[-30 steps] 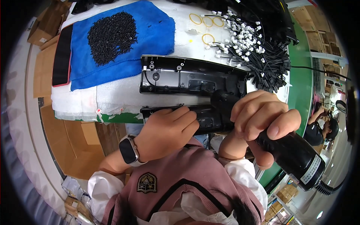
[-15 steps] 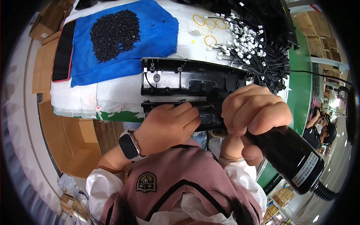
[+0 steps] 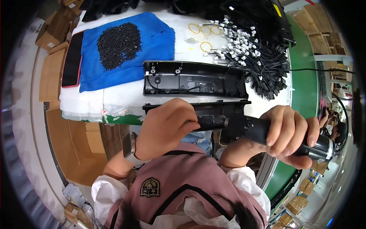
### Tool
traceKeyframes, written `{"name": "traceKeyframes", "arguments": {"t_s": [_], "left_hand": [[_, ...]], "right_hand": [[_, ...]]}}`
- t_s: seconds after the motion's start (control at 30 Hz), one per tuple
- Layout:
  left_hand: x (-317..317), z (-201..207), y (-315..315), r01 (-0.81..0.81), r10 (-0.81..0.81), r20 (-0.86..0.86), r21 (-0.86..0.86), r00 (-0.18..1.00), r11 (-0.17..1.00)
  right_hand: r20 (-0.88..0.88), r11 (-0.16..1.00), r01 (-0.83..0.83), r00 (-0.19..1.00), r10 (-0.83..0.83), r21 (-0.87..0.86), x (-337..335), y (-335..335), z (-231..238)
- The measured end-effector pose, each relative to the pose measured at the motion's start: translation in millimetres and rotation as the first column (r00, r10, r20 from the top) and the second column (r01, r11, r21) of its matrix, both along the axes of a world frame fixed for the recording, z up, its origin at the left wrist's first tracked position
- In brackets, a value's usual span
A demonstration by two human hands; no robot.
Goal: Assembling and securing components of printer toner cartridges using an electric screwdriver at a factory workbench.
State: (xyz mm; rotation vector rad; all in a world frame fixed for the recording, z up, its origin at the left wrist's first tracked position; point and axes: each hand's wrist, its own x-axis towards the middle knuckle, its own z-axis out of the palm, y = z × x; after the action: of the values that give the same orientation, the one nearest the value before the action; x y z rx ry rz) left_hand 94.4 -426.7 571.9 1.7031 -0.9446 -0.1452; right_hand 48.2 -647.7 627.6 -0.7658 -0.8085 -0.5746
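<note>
My right hand [image 3: 288,133] is wrapped round a black electric screwdriver [image 3: 249,128], held nearly level with its front end pointing left. That end overlaps the right part of the near black plastic housing [image 3: 213,110]; whether it touches cannot be told. My left hand [image 3: 167,124], wearing a watch, is over the left part of this housing. Its thumb and fingers are pinched together, and what they hold, if anything, is hidden. Just beyond lies a second long black housing [image 3: 190,78], inner side up, with a thin black cable inside.
A blue cloth [image 3: 158,45] bears a heap of small black screws [image 3: 120,45], beside a dark phone-like slab [image 3: 72,59]. Several black cables with white connectors [image 3: 244,49] pile up at the right, near yellow rubber bands [image 3: 206,46]. An open cardboard box [image 3: 76,145] stands below left.
The screwdriver has swung from a steep tilt to nearly level, and my right hand has moved right and down. My left fingers have drawn into a pinch. The far housing is less covered.
</note>
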Motion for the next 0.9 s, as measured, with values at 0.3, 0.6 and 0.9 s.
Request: {"name": "traceKeyframes", "arguments": {"t_s": [0.3, 0.6, 0.9], "left_hand": [[-8, 19, -9, 0.074, -0.091, -0.212, -0.087, 0.973, 0.994], [-16, 12, -19, 0.001, -0.016, -0.373, -0.038, 0.928, 0.999], [-20, 17, -28, 0.033, -0.046, -0.337, -0.042, 0.94, 0.999]], "right_hand": [[0.041, 0.995, -0.028, 0.999, 0.024, 0.094, -14, -3, -3], [0.048, 0.998, -0.005, 0.999, 0.002, 0.065, -27, -13, -9], [0.074, 0.995, -0.014, 0.997, 0.007, 0.095, -32, -15, -11]]}}
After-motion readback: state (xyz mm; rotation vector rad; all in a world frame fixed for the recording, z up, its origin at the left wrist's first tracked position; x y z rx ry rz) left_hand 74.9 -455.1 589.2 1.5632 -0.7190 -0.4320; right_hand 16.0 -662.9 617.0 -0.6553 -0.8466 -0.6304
